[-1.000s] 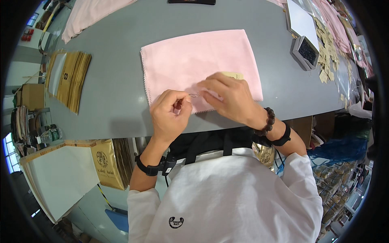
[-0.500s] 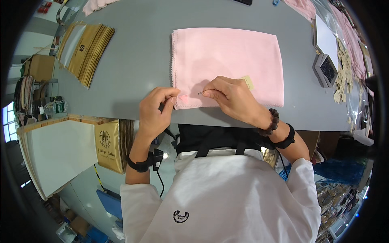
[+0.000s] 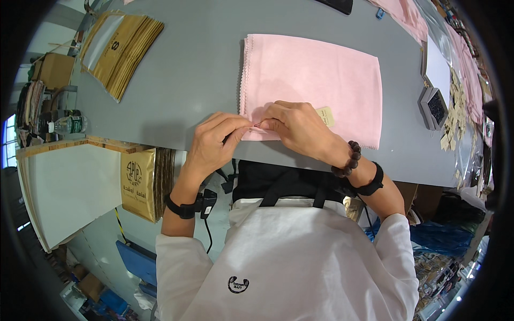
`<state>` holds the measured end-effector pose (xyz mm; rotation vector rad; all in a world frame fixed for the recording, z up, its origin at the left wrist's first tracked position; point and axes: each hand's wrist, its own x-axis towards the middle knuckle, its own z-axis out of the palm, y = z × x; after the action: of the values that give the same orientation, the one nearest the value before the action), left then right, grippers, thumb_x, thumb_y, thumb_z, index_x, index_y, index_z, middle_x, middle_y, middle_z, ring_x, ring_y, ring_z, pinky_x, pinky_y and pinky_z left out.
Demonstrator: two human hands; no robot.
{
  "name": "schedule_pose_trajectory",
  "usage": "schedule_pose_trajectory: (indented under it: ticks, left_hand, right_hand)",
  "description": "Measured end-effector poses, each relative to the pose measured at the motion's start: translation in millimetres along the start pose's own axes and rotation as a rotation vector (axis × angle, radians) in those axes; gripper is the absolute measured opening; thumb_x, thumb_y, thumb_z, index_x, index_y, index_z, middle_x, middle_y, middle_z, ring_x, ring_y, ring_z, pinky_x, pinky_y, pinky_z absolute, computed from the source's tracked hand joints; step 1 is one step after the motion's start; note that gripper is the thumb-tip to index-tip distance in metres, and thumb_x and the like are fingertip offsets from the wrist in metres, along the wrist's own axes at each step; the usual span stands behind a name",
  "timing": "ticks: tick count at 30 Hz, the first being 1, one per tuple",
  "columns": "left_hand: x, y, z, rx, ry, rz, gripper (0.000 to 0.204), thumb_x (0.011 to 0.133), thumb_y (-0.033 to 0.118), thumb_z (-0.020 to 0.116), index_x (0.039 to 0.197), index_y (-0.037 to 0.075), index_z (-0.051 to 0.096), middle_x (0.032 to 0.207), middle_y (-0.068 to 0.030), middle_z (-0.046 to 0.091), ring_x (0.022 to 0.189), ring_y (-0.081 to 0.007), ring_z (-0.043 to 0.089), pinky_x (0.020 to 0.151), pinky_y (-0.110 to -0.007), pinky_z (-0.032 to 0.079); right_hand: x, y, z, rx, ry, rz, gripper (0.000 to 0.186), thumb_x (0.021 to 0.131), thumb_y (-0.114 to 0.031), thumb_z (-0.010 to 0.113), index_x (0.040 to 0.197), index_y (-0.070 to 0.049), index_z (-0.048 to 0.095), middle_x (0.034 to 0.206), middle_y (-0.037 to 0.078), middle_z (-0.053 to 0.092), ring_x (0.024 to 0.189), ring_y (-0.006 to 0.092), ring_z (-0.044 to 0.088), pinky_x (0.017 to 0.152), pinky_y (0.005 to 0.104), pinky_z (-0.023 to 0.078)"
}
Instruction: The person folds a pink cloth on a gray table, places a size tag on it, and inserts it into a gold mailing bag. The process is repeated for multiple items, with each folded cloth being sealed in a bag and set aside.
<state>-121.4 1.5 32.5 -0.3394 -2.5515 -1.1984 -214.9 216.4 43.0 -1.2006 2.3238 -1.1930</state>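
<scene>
A folded pink cloth (image 3: 316,75) with a scalloped edge lies on the grey table, a cream tag (image 3: 325,116) on its lower right part. My left hand (image 3: 214,142) is closed in a pinch on the cloth's lower left corner. My right hand (image 3: 300,128) is closed beside it, thumb and index finger holding a small metal pin (image 3: 257,124) against that corner. The pinched fingertips nearly meet; whether the pin pierces the fabric is too small to tell.
Gold packets (image 3: 123,56) lie at the table's left. A dark tray (image 3: 433,107), white board (image 3: 436,69) and cream tags (image 3: 452,123) are at the right. A black object (image 3: 334,5) lies at the back. A plastic bottle (image 3: 69,124) stands beyond the left edge.
My left hand has gone to the cloth's lower left corner, and my right hand has brought the pin leftward until it meets the left fingertips. The view has shifted.
</scene>
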Motion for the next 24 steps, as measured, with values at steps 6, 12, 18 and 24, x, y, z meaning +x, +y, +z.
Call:
schedule_pose_trajectory:
  ticks: [6, 12, 18, 24]
  left_hand:
    - [2.6, -0.3, 0.2, 0.003, 0.002, -0.011, 0.010, 0.085, -0.002, 0.077, 0.095, 0.002, 0.074, 0.089, -0.0096, 0.076, 0.077, -0.0243, 0.070, 0.069, -0.032, 0.055]
    - [4.2, 1.8, 3.1, -0.051, 0.009, -0.124, 0.011, 0.084, 0.001, 0.078, 0.095, 0.003, 0.075, 0.088, -0.0096, 0.075, 0.078, -0.0258, 0.070, 0.071, -0.035, 0.055]
    - [5.1, 4.4, 10.0, -0.062, 0.067, -0.184, 0.011, 0.086, 0.004, 0.079, 0.096, 0.004, 0.074, 0.082, -0.0076, 0.073, 0.070, -0.0182, 0.067, 0.063, -0.030, 0.052]
    - [-2.0, 12.1, 7.7, -0.288, 0.086, -0.416, 0.007, 0.093, 0.004, 0.075, 0.099, 0.000, 0.073, 0.080, 0.0008, 0.071, 0.069, -0.0027, 0.059, 0.062, -0.019, 0.046]
  right_hand:
    - [6.6, 5.2, 8.2, 0.007, -0.018, -0.052, 0.009, 0.091, -0.007, 0.069, 0.098, -0.002, 0.073, 0.094, 0.014, 0.073, 0.081, 0.0363, 0.070, 0.072, 0.0446, 0.055]
    - [7.0, 8.0, 9.5, 0.103, 0.001, -0.037, 0.009, 0.090, -0.006, 0.070, 0.097, -0.003, 0.073, 0.091, 0.014, 0.073, 0.082, 0.0372, 0.069, 0.072, 0.0447, 0.055]
    - [9.3, 6.2, 7.8, 0.130, -0.026, -0.049, 0.010, 0.092, -0.008, 0.070, 0.099, -0.003, 0.074, 0.090, 0.015, 0.073, 0.080, 0.0382, 0.069, 0.071, 0.0435, 0.054]
    - [10.2, 2.9, 1.1, 0.231, -0.097, 0.218, 0.014, 0.095, -0.015, 0.071, 0.098, -0.003, 0.074, 0.087, 0.016, 0.073, 0.076, 0.0349, 0.068, 0.070, 0.0393, 0.054]
